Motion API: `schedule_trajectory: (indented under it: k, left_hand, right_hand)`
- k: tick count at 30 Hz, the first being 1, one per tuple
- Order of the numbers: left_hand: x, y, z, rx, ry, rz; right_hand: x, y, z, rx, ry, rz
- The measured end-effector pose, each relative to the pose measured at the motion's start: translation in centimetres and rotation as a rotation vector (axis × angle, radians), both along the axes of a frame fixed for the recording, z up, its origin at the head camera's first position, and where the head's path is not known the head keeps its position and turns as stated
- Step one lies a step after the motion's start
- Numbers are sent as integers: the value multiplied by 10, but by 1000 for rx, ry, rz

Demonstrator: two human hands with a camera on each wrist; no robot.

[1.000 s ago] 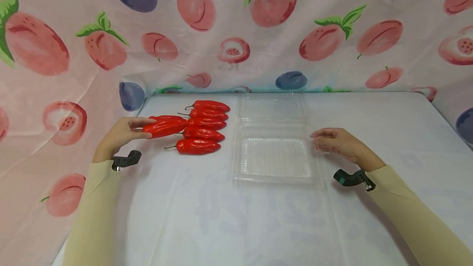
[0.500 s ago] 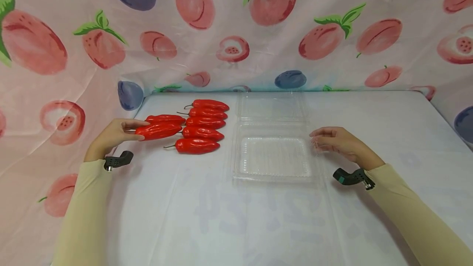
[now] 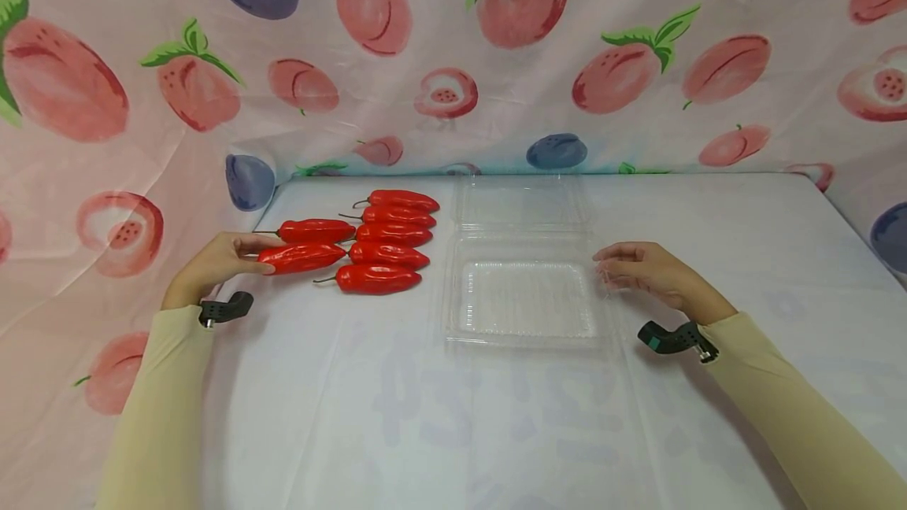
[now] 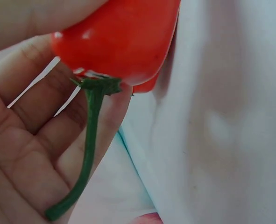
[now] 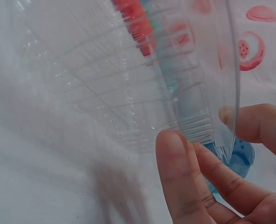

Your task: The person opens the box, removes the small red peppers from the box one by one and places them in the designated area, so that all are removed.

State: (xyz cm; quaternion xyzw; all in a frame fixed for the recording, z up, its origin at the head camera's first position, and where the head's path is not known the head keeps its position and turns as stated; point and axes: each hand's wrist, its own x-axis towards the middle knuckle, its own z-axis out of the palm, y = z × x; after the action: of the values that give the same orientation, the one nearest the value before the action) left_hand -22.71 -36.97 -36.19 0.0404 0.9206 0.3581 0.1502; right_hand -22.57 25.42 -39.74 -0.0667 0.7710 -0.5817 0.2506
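Observation:
My left hand (image 3: 264, 251) grips a red pepper (image 3: 303, 257) at its stem end, low over the white table, left of a row of several red peppers (image 3: 388, 255). In the left wrist view the pepper (image 4: 121, 39) sits between my thumb and fingers (image 4: 39, 140), and its green stem (image 4: 87, 158) lies across my palm. A clear plastic clamshell box (image 3: 527, 334) lies open in the middle, its lid (image 3: 520, 207) folded back. My right hand (image 3: 602, 267) pinches the box's right rim (image 5: 229, 112) between thumb (image 5: 182, 177) and finger.
One more red pepper (image 3: 315, 230) lies just behind the held one. A fruit-print cloth (image 3: 453, 61) hangs at the back and left, and the white table cover (image 3: 453, 415) stretches toward me. Black camera mounts (image 3: 227, 309) sit on both wrists.
My left hand has drawn the held pepper to the left and toward me, lowering it to the table. The right hand has stayed on the box's rim.

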Motion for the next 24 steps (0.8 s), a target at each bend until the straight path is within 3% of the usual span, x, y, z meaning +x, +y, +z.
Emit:
schedule_trajectory:
  k: [18, 24]
  left_hand:
    - [-5, -3, -10, -30, -62, -19]
    - [-8, -3, -13, -49, -50, -27]
  right_hand:
    - [0, -1, 0, 23, 0, 3]
    - [1, 0, 1, 36, 3, 5]
